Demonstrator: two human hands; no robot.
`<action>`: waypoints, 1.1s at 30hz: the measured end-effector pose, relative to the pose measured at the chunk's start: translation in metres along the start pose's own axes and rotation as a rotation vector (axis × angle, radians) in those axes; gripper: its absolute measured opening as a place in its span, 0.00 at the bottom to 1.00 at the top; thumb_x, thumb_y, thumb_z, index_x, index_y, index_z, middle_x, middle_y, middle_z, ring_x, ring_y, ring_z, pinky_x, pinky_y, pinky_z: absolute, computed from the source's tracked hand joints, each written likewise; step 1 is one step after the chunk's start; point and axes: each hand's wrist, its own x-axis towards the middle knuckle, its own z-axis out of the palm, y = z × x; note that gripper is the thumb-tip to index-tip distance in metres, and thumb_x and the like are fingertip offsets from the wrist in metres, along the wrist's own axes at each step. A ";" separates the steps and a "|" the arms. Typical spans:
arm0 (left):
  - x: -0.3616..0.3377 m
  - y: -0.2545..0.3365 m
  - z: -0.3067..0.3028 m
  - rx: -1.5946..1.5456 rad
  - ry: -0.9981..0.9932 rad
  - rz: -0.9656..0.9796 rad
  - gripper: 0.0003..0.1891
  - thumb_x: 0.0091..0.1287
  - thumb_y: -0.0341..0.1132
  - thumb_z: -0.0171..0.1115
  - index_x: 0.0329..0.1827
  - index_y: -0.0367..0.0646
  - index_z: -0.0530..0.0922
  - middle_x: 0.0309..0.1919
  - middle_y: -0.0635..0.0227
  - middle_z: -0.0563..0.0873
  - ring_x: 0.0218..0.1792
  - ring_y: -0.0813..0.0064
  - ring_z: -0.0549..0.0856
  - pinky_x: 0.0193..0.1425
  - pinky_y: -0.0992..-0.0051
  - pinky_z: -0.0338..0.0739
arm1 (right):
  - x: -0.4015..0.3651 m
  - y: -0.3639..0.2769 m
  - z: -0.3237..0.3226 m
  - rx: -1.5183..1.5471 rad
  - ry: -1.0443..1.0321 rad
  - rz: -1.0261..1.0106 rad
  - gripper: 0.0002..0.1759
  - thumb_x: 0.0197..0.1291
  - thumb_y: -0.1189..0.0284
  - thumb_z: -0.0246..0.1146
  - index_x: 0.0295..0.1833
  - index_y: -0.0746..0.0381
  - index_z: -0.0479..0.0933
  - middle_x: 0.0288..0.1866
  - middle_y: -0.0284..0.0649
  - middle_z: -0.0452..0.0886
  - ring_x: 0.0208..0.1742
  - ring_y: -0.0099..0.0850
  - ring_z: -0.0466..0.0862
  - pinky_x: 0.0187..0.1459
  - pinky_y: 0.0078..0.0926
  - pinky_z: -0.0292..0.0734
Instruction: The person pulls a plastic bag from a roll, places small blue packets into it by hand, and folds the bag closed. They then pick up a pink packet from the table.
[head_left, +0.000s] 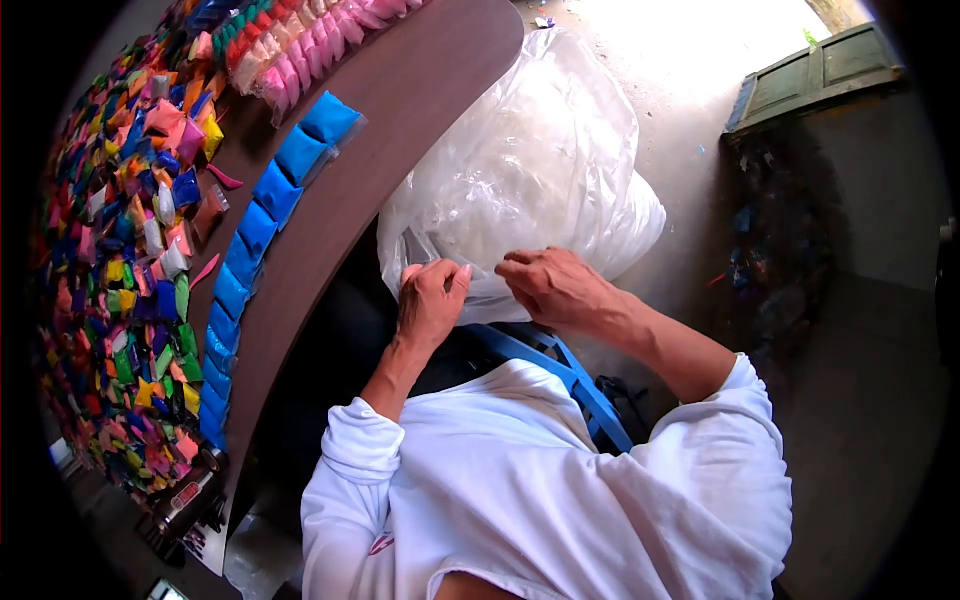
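A large clear plastic bag stands in front of me beside the table, bulging with pale, translucent contents that I cannot make out. My left hand is closed at the near left part of the bag's rim, its fingers curled onto the film. Opposite it, my right hand pinches the near right part of the same rim, fingertips turned inward. A short stretch of loose film lies between the two hands. The undersides of the fingers are partly hidden.
On the brown table at left lies a row of blue packets. Beyond it are a heap of multicoloured packets and rows of pink packets. A blue stool frame is below the bag; a green wooden door panel is at upper right.
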 end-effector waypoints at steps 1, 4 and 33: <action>0.002 -0.001 -0.001 0.005 -0.001 -0.007 0.13 0.68 0.37 0.60 0.29 0.37 0.78 0.27 0.57 0.84 0.33 0.54 0.83 0.50 0.60 0.71 | 0.005 0.000 0.000 0.007 -0.002 -0.003 0.05 0.56 0.78 0.59 0.39 0.65 0.75 0.33 0.48 0.79 0.36 0.50 0.81 0.38 0.44 0.76; 0.003 -0.005 -0.001 0.009 0.042 -0.021 0.11 0.67 0.35 0.62 0.28 0.38 0.78 0.25 0.56 0.82 0.32 0.53 0.83 0.45 0.60 0.72 | 0.026 0.001 0.006 -0.022 0.081 0.029 0.06 0.54 0.79 0.59 0.39 0.65 0.74 0.34 0.49 0.80 0.38 0.51 0.81 0.38 0.45 0.76; -0.010 -0.005 -0.004 -0.138 0.166 -0.034 0.10 0.67 0.35 0.61 0.33 0.37 0.79 0.31 0.53 0.84 0.35 0.49 0.83 0.45 0.59 0.75 | 0.131 0.047 0.068 -0.617 -0.113 0.049 0.13 0.58 0.64 0.61 0.31 0.63 0.81 0.25 0.51 0.81 0.28 0.48 0.83 0.30 0.41 0.74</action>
